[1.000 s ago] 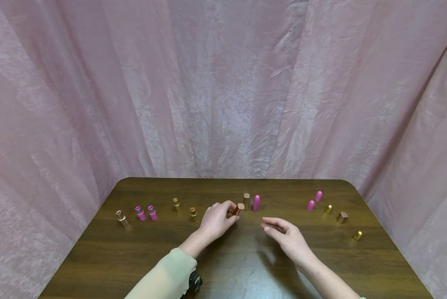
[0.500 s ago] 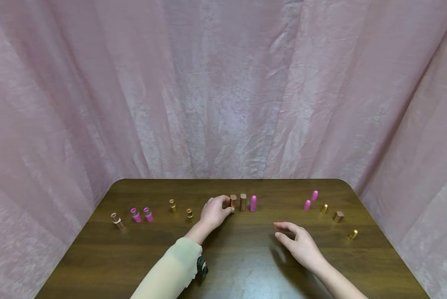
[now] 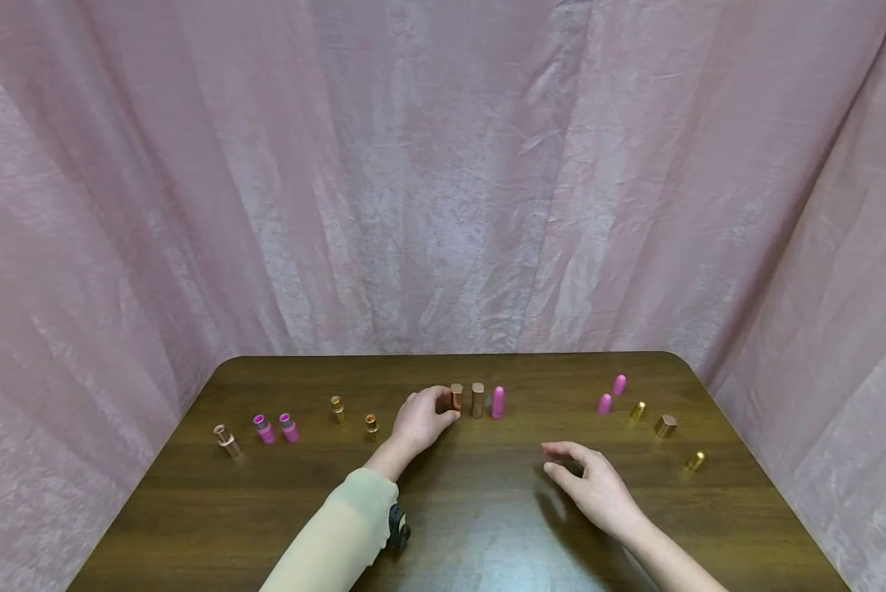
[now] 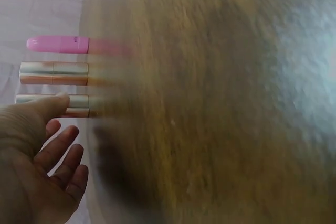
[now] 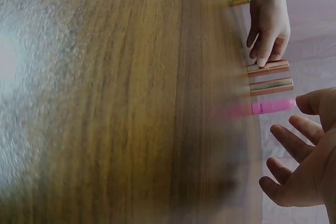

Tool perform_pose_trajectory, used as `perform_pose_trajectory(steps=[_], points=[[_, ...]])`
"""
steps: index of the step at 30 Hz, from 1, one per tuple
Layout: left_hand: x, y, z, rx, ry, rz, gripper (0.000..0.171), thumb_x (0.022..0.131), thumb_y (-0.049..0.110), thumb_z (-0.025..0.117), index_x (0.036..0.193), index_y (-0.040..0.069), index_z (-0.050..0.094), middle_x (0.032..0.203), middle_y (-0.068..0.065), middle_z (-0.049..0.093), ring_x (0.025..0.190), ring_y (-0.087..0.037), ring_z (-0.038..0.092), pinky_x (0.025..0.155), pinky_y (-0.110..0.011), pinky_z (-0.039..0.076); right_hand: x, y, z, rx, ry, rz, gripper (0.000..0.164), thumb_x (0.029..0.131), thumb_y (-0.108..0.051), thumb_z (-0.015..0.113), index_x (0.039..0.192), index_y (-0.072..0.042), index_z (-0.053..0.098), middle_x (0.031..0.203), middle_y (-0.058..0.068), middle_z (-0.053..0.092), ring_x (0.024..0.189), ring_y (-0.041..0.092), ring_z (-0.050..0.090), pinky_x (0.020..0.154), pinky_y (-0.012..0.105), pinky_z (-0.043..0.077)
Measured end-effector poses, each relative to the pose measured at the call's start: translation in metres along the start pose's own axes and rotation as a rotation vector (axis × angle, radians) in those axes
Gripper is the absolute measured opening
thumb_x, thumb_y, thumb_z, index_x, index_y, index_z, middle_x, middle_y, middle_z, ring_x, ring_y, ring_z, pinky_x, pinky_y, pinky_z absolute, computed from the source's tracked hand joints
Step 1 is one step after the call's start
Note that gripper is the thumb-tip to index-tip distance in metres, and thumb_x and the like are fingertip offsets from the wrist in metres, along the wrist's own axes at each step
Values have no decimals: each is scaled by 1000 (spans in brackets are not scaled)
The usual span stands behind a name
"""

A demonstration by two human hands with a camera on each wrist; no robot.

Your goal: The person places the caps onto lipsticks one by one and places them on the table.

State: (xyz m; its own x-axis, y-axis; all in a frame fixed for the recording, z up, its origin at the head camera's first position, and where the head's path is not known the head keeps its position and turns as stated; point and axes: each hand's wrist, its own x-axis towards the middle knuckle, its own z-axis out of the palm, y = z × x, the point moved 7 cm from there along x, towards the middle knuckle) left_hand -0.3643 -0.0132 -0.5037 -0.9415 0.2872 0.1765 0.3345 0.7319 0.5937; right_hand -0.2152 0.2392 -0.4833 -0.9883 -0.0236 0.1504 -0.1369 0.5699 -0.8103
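Note:
Near the middle back of the table, my left hand holds a copper-coloured lipstick upright between thumb and fingers. In the left wrist view the thumb lies across this lipstick; the fingertips' contact is partly hidden. Just right of it stand a second copper lipstick and a capped pink lipstick, in a row with small gaps. My right hand hovers in front of the row and to its right, fingers loosely bent, holding nothing.
On the left stand uncapped lipstick bases: one rose-gold, two pink, two gold. To the right are loose caps: two pink, two gold and one copper. A pink curtain hangs behind the wooden table.
The copper lipstick, tilted in my left hand a second ago, now stands upright beside the other two. My right hand has drawn away to the right. The view has shifted slightly.

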Motion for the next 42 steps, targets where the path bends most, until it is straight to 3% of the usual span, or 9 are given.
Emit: perform_pose_trajectory(steps=[6,16,25,33,34,37,40,42], points=[[-5,5,-12,24,-10,-16,55,93,39,75,138,12,62,129,-7,66,119,-33,58,101,-50,45,2,2,-7,-26,10,-11,32,97,-17,71,128,-7,70,119,5,73,117,22,64,102,47,46],[-23,28,-48,170,8,77,69,95,54,68,150,16,51,144,-6,58,131,-33,52,108,-52,40,2,7,-33,-100,35,-54,35,100,-21,67,131,-5,67,122,9,71,122,29,61,101,56,46],[-60,50,-63,278,-15,267,69,94,55,67,150,17,52,143,-6,59,130,-32,54,105,-53,43,-9,22,-80,-219,115,-49,42,102,-31,65,133,-3,65,126,16,68,126,36,56,98,56,42],[-93,75,-58,384,-49,418,69,95,58,64,151,20,52,139,-2,61,127,-26,56,105,-49,44,-23,45,-127,-261,179,-5,48,103,-33,63,136,1,60,141,30,55,132,55,43,96,70,36],[-97,78,-56,390,-56,435,69,95,58,64,151,21,51,139,-1,60,127,-25,56,106,-48,44,-25,48,-131,-280,181,8,49,103,-34,62,137,1,59,142,30,54,126,54,49,91,66,41],[-109,86,-50,408,-69,495,68,95,58,64,151,20,52,140,1,60,127,-23,56,106,-46,43,-31,57,-144,-330,199,42,51,104,-36,60,139,1,57,136,28,59,88,31,64,72,45,49],[-119,93,-43,422,-69,562,67,95,57,65,149,19,53,138,3,61,125,-20,57,106,-45,44,-34,66,-156,-378,218,66,52,103,-36,61,139,1,57,133,29,60,61,14,49,58,32,41],[-124,96,-39,431,-67,603,67,95,57,65,149,19,54,137,4,61,123,-20,58,106,-44,44,-35,72,-161,-404,232,68,51,103,-36,61,138,2,57,132,30,61,64,18,53,62,37,44]])
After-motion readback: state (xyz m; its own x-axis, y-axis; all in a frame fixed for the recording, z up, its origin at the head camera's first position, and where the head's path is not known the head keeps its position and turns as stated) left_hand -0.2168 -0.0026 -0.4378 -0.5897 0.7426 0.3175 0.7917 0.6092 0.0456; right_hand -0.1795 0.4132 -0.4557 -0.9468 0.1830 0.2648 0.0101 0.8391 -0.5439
